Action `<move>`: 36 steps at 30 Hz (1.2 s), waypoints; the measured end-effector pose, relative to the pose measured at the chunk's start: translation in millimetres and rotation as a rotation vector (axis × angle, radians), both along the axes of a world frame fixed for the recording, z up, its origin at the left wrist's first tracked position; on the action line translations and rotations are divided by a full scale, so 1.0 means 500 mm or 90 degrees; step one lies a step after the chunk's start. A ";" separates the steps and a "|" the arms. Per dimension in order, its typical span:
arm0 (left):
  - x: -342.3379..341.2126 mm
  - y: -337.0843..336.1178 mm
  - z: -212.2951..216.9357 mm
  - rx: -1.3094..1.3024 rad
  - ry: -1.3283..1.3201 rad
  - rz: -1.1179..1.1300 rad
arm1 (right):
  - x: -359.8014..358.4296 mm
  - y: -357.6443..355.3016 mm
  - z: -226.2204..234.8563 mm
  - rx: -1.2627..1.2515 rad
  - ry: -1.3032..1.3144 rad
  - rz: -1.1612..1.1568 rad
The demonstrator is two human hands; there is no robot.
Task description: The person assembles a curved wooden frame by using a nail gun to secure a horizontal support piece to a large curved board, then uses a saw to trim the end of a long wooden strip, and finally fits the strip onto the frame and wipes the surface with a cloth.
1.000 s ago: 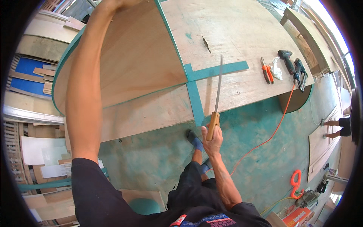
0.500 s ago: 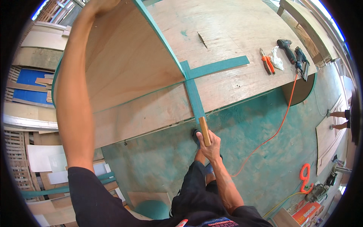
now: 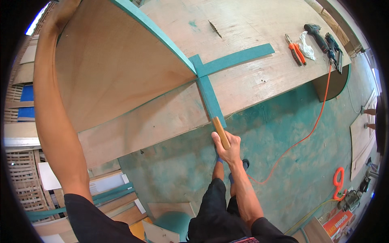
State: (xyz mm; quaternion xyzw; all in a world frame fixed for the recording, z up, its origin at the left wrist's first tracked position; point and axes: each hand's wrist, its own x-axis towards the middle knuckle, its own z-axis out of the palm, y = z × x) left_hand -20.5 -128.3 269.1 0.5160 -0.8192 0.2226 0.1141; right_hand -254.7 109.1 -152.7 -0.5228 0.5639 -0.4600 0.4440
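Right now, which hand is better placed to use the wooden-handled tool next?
The right hand, likely: it grips the wooden handle by the teal strip; the left arm extends toward the picture's top edge.

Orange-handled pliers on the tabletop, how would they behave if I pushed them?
The pliers look metal-nosed, so probably stiff and fairly heavy for their size. Lying flat with their handles spread, they'd likely slide or pivot rather than roll. Pushed right, they'd probably nudge the crumpled white material, which looks light.
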 end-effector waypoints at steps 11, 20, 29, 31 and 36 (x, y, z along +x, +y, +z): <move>0.169 -0.115 0.026 0.114 0.319 0.073 | 0.001 0.032 0.011 0.014 0.032 0.014; 0.083 -0.049 0.021 0.057 0.157 0.024 | -0.002 0.018 0.018 -0.001 0.014 0.013; -0.025 0.009 -0.021 0.006 0.208 0.019 | 0.001 0.002 0.007 0.042 0.054 0.039; -0.021 0.022 0.004 -0.002 0.160 0.017 | 0.005 0.012 0.020 0.016 0.016 0.025; 0.011 0.008 0.006 0.029 0.104 0.019 | -0.001 0.047 0.027 0.022 0.000 0.014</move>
